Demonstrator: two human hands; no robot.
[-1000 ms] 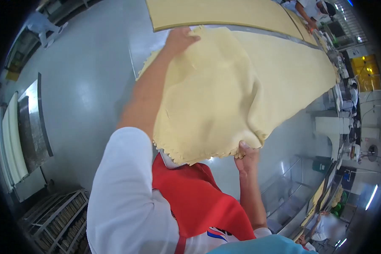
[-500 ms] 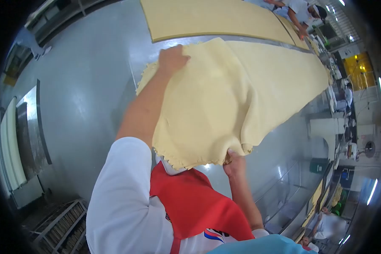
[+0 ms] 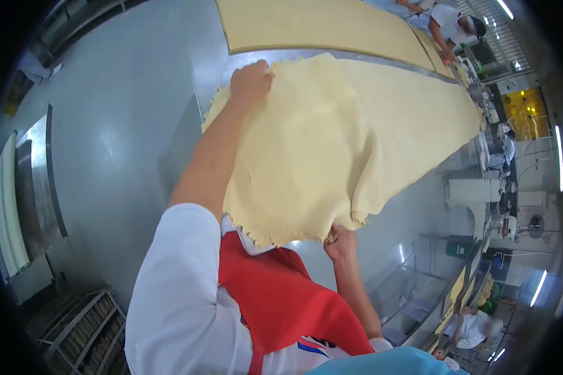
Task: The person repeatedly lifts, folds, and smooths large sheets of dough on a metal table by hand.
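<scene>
A wide, thin dough sheet (image 3: 300,150) with a ragged edge spreads over the metal table and stretches off to the right. My left hand (image 3: 251,82) is closed on its far left edge. Lower down, my right hand (image 3: 341,242) pinches the near edge, close to a fold that runs up through the dough. A bit of a white container (image 3: 250,245) shows between the dough and the red apron.
A thicker dough slab (image 3: 319,28) lies along the far side. Co-workers stand at the far right and lower right. At the left are a metal-edged machine (image 3: 44,181) and, below it, a metal rack (image 3: 84,334).
Both hands have moved left with the dough edge, my left hand also nearer to me than a second ago. The fold has shifted left, and the view has turned slightly.
</scene>
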